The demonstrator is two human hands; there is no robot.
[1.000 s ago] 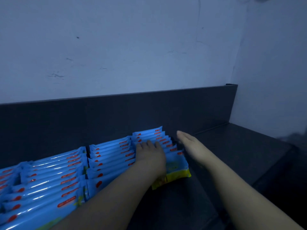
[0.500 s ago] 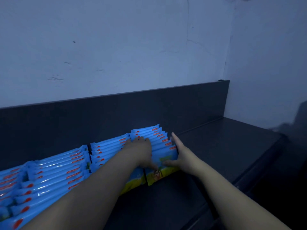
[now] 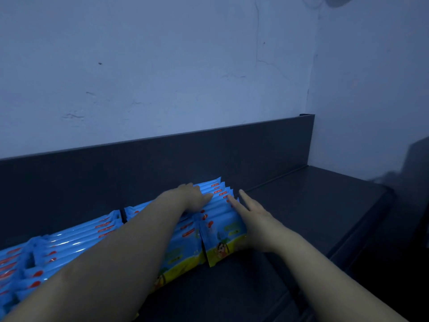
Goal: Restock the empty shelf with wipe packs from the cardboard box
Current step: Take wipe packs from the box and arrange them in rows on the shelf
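Observation:
Rows of blue wipe packs (image 3: 76,238) with red marks stand on edge along the dark shelf (image 3: 313,205), from the left edge to the middle. My left hand (image 3: 192,198) lies flat on the tops of the rightmost row, fingers spread. My right hand (image 3: 253,219) rests against the right end of that row, fingers extended, thumb under the front pack (image 3: 222,242) with its yellow lower band. Neither hand grips a pack. The cardboard box is out of view.
The shelf has a low dark back panel (image 3: 162,163) against a pale wall (image 3: 162,66). A side wall (image 3: 371,89) closes the right end. Bare shelf surface lies to the right of the packs, with its front edge (image 3: 362,231) at lower right.
Both hands have slid farther back along the rightmost row. The front pack, earlier leaning forward, now stands closer to the row. The camera moved nearer.

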